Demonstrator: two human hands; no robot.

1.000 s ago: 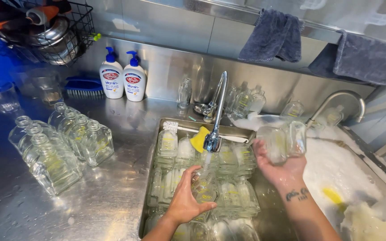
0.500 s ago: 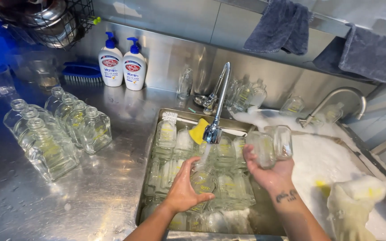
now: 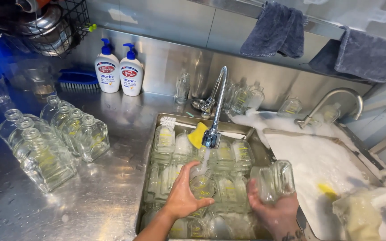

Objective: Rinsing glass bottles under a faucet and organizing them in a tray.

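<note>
My left hand (image 3: 183, 195) grips a clear glass bottle (image 3: 202, 184) under the water running from the tap (image 3: 212, 134), inside the steel sink (image 3: 148, 147). My right hand (image 3: 273, 209) holds a second glass bottle (image 3: 274, 180), tipped on its side, just right of the first. Several more glass bottles (image 3: 228, 154) lie packed in the sink under both hands, with a yellow sponge (image 3: 197, 135) and a white brush (image 3: 169, 121) at the sink's far end.
Several washed bottles (image 3: 50, 138) stand on the steel counter at left. Two soap pump bottles (image 3: 119, 71) and a blue brush (image 3: 77, 81) sit by the back wall. A second sink (image 3: 318, 156) full of foam lies at right, where a gloved hand (image 3: 358, 209) works.
My right hand has lowered its bottle towards the sink and nearer the left hand. The left hand keeps its bottle under the stream.
</note>
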